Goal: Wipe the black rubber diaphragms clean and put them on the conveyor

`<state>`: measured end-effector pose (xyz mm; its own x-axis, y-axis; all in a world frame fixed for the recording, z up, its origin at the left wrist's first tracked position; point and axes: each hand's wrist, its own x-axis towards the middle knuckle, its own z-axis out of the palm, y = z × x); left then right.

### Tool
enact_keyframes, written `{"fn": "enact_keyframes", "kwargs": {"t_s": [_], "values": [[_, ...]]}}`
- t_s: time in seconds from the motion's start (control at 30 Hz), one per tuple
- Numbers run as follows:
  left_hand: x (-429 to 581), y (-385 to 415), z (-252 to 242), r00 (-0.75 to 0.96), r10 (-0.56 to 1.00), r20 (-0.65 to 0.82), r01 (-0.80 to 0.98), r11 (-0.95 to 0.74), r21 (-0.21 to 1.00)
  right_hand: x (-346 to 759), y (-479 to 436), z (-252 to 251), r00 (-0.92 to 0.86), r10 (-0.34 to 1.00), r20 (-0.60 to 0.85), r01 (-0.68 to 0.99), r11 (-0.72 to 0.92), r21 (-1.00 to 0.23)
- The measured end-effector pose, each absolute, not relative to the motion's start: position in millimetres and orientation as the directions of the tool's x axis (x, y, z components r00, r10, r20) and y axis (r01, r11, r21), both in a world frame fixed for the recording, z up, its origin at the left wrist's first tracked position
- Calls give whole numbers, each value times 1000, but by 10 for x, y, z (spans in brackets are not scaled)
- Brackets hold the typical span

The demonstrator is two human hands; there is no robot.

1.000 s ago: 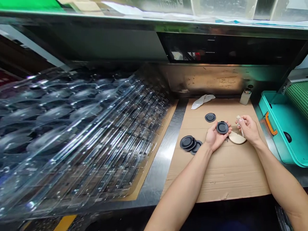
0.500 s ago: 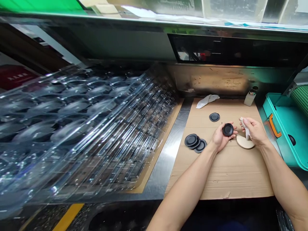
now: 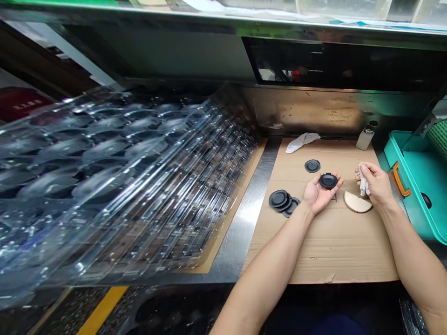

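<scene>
I am holding 1 black disc [image 3: 328,180] in my left hand [image 3: 321,191], which is facing palm up; the disc is resting on my fingers, just above the cardboard [image 3: 335,260]. My right hand [image 3: 377,182] is pinching a crumpled white cloth [image 3: 363,180] between thumb and fingers, and the cloth is hanging just beside the disc, apart from it. Below the cloth, a cream half-round pad [image 3: 358,202] is lying flat on the cardboard.

Another disc [image 3: 312,165] is lying alone behind my left hand, and a pile of discs [image 3: 279,199], with 3 showing, is overlapping to the left of my wrist. At the back of the cardboard, a white rag [image 3: 302,142] is lying toward the left and a small bottle [image 3: 365,137] is standing toward the right. The cardboard is covering part of a metal desk [image 3: 237,232].

To my right, a teal bin [image 3: 412,195] with an orange handle [image 3: 401,179] is sitting beside the cardboard, and something round and black [image 3: 426,200] is showing inside it. To my left, a stack of clear plastic trays [image 3: 104,153] is filling much of the desk.
</scene>
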<state>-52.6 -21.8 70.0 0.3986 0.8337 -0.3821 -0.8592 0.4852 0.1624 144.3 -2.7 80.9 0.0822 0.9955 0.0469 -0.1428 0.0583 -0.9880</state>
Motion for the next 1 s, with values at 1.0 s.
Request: {"fn": "enact_keyframes", "kwargs": {"t_s": [1.0], "values": [[-511, -66, 485, 424, 860, -284, -813, 499, 299, 1628, 309, 880, 218, 910, 353, 537, 190, -822]]}}
